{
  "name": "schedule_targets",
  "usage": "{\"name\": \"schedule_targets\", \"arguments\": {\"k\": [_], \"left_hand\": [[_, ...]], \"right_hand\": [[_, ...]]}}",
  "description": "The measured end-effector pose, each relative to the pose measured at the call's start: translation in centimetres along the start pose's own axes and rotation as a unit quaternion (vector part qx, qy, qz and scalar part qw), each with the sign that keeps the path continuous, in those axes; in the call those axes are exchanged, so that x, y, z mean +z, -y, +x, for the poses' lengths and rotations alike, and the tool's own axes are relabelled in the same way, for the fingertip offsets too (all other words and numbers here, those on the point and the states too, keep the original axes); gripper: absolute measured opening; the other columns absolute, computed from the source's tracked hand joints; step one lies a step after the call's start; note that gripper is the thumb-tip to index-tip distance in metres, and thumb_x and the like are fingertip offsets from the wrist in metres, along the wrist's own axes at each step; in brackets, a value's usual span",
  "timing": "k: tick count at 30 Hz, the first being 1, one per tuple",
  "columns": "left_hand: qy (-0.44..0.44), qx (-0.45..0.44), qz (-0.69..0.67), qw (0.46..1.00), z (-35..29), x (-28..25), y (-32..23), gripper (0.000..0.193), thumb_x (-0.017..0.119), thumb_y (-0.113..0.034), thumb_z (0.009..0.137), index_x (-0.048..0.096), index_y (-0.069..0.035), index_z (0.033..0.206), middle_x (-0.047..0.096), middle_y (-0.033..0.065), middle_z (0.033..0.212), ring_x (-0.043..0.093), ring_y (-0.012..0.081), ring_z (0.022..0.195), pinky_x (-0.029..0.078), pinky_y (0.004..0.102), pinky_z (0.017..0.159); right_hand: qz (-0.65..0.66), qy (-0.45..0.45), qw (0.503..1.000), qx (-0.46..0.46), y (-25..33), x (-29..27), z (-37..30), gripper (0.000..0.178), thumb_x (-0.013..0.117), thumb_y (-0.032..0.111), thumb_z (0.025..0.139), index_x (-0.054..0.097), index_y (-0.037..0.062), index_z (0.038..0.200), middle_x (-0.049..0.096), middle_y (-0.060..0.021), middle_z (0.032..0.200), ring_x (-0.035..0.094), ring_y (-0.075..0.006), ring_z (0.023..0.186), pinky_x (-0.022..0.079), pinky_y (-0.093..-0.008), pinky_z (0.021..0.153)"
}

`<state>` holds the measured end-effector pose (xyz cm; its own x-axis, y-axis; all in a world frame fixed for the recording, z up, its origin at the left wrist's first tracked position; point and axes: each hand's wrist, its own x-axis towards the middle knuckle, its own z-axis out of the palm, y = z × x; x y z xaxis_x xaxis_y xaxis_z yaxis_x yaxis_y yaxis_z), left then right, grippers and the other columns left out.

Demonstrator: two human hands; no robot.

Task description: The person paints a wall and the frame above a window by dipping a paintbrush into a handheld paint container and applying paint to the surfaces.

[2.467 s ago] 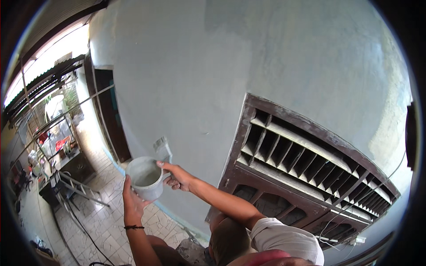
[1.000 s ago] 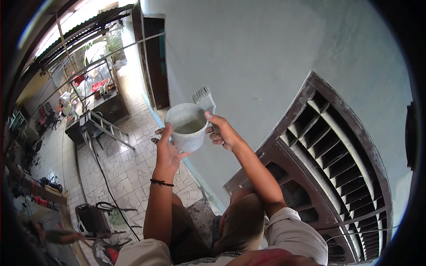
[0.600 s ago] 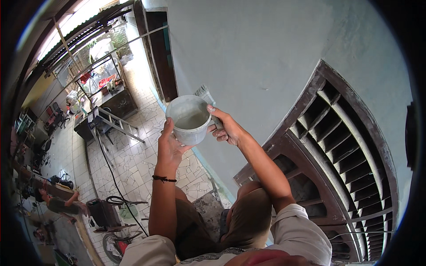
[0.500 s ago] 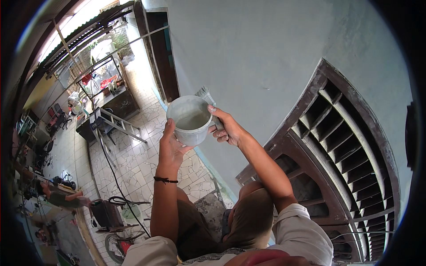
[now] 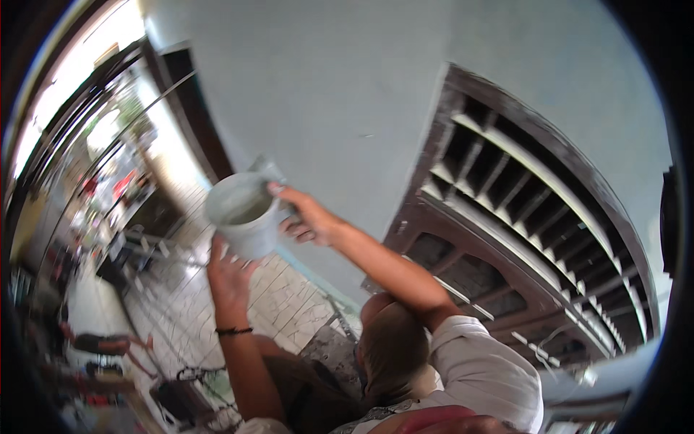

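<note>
A pale grey-white plastic bucket [image 5: 258, 233] is held up in front of me, tilted so that its inside shows. Greyish residue coats the inner wall. My left hand [image 5: 230, 278] supports it from below, thumb along the near side and fingers against its base. At the right side of the rim, my right hand [image 5: 309, 217] has its fingers curled round a flat paintbrush [image 5: 269, 168] with its thumb near the rim. Bristles point up behind the bucket, blurred by motion, and the hand hides most of the handle.
A grey plastered wall [image 5: 325, 87] rises close ahead, with a brown wooden louvred frame [image 5: 506, 152] at right. Pale broken-tile floor [image 5: 289, 293] lies below. At left stand a blurred ladder [image 5: 155, 246] and a cluttered dark bench [image 5: 152, 213]. Another person [image 5: 108, 343] is farther left.
My view has swung to the right, so the wall and louvres sit farther left in it. Both hands still hold the bucket and paintbrush, now lower and more to the left.
</note>
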<state>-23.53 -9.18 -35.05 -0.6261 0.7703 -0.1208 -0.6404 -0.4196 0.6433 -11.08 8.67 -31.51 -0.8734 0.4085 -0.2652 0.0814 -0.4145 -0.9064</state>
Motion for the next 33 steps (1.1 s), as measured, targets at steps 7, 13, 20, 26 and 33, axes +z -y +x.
{"name": "schedule_targets", "arguments": {"k": [7,13,20,26,33], "left_hand": [[0.025,0.011,0.046,0.999,0.0,0.7,0.3,0.068,0.051,-0.046,0.100,0.028,-0.011,0.154,0.025,0.0200,0.156,0.029,0.0373,0.144,0.030,0.0555,0.115],[-0.001,0.036,0.056,0.998,0.5,0.7,0.5,0.072,0.050,-0.049,0.098,0.027,-0.013,0.156,0.023,0.0191,0.157,0.023,0.0353,0.147,0.021,0.0534,0.118],[-0.086,0.193,0.150,0.966,0.7,-0.3,-0.1,0.053,0.058,-0.030,0.098,0.049,0.004,0.138,0.050,0.0184,0.140,0.045,0.0283,0.134,0.034,0.0415,0.113],[-0.091,0.244,0.173,0.950,0.5,-0.6,0.4,0.039,0.065,-0.029,0.096,0.062,0.006,0.114,0.062,0.0156,0.113,0.055,0.0259,0.119,0.041,0.0382,0.104],[-0.107,0.199,0.075,0.971,-0.1,0.8,0.0,0.023,0.072,-0.023,0.091,0.066,-0.001,0.094,0.063,0.0092,0.098,0.058,0.0150,0.102,0.044,0.0299,0.092]], "right_hand": [[-0.042,0.001,0.999,-0.032,0.2,0.1,-0.6,0.089,0.059,0.079,0.075,0.056,0.0039,0.123,0.054,-0.0097,0.076,0.027,-0.0038,0.044,0.018,-0.0205,0.039],[-0.021,-0.003,1.000,-0.020,0.3,-0.3,-1.1,0.087,0.057,0.077,0.076,0.053,0.0041,0.124,0.050,-0.0076,0.074,0.027,-0.0029,0.044,0.019,-0.0200,0.039],[-0.006,-0.021,0.999,-0.028,0.2,-0.6,-0.9,0.078,0.060,0.073,0.077,0.053,0.0067,0.117,0.047,-0.0027,0.071,0.027,-0.0016,0.043,0.021,-0.0185,0.036],[0.006,-0.036,0.999,-0.036,0.1,-0.9,-0.7,0.075,0.058,0.073,0.079,0.052,0.0087,0.116,0.051,-0.0044,0.072,0.028,-0.0017,0.043,0.020,-0.0179,0.036],[0.025,-0.031,0.999,-0.036,0.1,-1.4,-0.3,0.074,0.059,0.074,0.079,0.051,0.0094,0.115,0.054,-0.0073,0.073,0.030,-0.0029,0.043,0.021,-0.0179,0.036]]}}
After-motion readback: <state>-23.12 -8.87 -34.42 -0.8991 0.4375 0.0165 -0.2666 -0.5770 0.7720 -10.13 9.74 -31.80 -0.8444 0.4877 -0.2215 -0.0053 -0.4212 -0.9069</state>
